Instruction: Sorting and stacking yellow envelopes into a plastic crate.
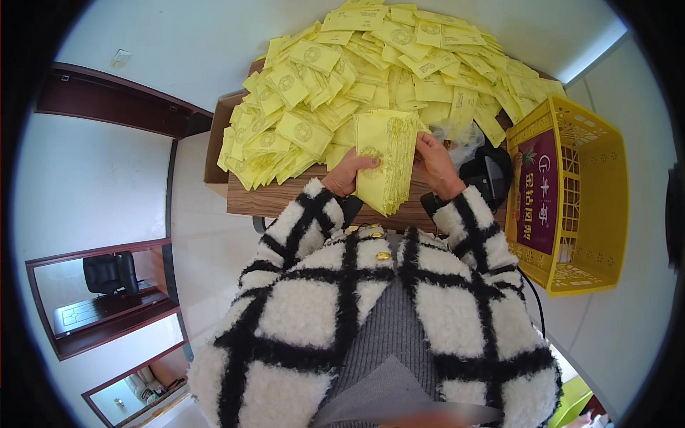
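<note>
Both hands grip one thick stack of yellow paper sheets, held upright on its near edge above the near edge of the wooden table. The left hand clasps the left face of the stack, with the thumb laid across the front sheet and the fingers curled behind it. The right hand clasps the right side, with the fingertips pressed on the upper right edge of the sheets. The stack fans slightly toward its near end, where the separate sheet edges show. Beyond the hands, a large loose heap of yellow printed sheets covers most of the table, from its left edge to its far right corner. A cardboard box stands against the left side of the table. A yellow plastic crate with perforated walls stands to the right, just beside the table, with a dark red printed panel on its left wall. A black object, which cannot be identified, lies between the right hand and the crate.
</note>
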A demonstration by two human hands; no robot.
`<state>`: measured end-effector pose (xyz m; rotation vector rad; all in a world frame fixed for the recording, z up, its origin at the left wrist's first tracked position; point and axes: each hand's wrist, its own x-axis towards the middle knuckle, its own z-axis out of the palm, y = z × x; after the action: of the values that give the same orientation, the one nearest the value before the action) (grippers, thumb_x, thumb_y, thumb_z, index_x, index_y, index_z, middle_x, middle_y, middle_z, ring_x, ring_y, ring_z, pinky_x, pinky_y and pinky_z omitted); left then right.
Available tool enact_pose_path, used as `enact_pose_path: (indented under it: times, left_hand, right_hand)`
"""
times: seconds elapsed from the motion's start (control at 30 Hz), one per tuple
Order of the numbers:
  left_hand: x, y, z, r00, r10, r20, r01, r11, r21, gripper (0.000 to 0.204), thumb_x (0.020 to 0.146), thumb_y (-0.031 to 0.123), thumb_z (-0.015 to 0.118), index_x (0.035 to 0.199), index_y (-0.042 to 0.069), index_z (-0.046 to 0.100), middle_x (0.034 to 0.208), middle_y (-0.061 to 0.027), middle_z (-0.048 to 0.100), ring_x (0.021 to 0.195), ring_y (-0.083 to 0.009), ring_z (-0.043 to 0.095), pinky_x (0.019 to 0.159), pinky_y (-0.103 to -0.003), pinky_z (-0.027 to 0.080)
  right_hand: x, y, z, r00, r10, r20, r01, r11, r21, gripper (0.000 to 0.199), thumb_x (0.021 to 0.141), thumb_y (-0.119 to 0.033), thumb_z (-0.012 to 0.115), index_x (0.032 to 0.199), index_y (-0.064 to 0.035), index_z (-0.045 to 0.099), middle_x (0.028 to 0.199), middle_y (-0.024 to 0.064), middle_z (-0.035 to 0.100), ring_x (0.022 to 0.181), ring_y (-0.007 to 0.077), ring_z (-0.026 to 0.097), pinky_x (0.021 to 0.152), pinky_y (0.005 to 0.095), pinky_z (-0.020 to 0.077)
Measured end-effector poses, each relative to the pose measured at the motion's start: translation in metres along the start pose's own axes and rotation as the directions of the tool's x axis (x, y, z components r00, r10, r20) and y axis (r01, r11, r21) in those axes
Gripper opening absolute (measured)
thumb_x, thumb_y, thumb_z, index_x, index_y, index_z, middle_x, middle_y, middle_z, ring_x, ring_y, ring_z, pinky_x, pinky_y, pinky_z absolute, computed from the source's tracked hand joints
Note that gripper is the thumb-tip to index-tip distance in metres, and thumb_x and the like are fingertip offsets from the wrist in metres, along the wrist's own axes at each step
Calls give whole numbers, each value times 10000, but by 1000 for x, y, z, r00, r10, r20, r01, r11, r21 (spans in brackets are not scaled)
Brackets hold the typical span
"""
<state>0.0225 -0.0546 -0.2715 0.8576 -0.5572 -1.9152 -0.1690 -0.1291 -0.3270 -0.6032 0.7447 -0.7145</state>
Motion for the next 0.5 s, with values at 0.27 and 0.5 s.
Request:
enact_pose_path:
  times: [0.27, 0.5]
  left_hand:
    - [-4, 0, -2, 999, 18, -30, -18, 1000, -20, 584, 772, 104, 649, 1295, -31, 425, 1173, -147, 595, 1023, -236, 620, 885, -355, 515]
    - [-5, 11, 12, 999, 20, 35, -23, 997, 75, 614, 750, 85, 655, 1306, -19, 415, 1171, -135, 589, 1048, -228, 602, 895, -350, 503]
  right_hand:
    - [-6, -17, -11, 945, -85, 317, -65, 898, 436, 165, 967, -184, 501, 952, -41, 582, 720, 3, 546, 545, 85, 468, 527, 194, 413]
    - [-22, -40, -10, 820, 463, 336, -284, 839, -465, 220, 931, -175, 531, 972, 22, 621, 821, 99, 672, 496, 99, 566, 423, 181, 396]
